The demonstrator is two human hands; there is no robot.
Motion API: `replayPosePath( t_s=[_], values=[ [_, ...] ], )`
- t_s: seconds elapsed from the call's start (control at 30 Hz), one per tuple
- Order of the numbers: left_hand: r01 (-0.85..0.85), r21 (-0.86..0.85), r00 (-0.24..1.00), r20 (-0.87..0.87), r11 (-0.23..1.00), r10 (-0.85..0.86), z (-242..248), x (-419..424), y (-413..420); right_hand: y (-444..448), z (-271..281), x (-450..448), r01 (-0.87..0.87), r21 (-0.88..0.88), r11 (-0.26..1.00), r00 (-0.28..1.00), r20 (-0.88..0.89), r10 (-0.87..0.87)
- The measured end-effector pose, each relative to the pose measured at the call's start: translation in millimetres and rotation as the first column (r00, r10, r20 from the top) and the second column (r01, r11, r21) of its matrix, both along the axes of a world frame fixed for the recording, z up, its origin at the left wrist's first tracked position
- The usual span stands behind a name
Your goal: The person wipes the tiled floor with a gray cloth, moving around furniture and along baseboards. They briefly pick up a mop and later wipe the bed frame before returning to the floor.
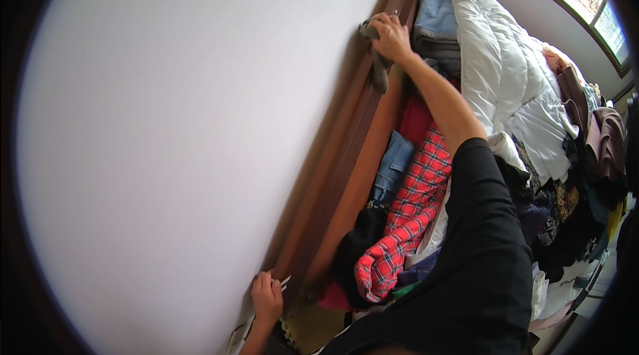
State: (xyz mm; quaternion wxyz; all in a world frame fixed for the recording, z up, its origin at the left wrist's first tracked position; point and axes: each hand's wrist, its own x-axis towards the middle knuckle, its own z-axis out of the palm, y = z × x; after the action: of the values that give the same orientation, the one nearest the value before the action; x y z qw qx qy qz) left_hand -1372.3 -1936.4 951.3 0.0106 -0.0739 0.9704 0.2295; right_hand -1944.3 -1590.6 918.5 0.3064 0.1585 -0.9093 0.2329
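My right hand (391, 38) grips a grey-brown cloth (379, 73) against the top edge of a reddish-brown wooden board (344, 170), which looks like a bed's headboard or side panel along the white wall. One end of the cloth hangs down over the board. My left hand (267, 297) is at the near end of the same board, its fingers curled over the edge. A small white strip (285, 282) shows beside those fingers; whether the hand holds it, I cannot tell.
Right of the board lie a red plaid cloth (409, 195), folded blue jeans (394, 165), a white quilt (494, 55), folded blue bedding (436, 13) and a heap of clothes. The white wall (174, 130) fills the left. A window (581, 0) is at the upper right.
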Motion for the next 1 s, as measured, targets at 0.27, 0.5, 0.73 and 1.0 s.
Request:
replayPosePath(
  t_s=[0.27,0.5,0.73,1.0],
  values=[
    [0.016,0.005,0.995,0.095,1.0,-0.016,-6,0,-7,45,-11,-128,0.23,-0.048,0.972,0.971,0.082,-0.225],
    [-0.003,0.013,0.993,0.118,1.0,0.001,3,-2,-1,65,-69,-181,0.302,-0.523,0.797,0.952,0.216,-0.219],
    [0.027,0.015,0.996,0.082,1.0,-0.028,-6,-10,-1,32,-154,-81,0.459,-0.08,0.885,0.875,0.218,-0.433],
    [0.058,0.024,0.998,-0.023,0.998,-0.058,-11,2,-6,-25,-97,86,0.216,0.295,0.931,0.928,0.235,-0.29]
  ],
)
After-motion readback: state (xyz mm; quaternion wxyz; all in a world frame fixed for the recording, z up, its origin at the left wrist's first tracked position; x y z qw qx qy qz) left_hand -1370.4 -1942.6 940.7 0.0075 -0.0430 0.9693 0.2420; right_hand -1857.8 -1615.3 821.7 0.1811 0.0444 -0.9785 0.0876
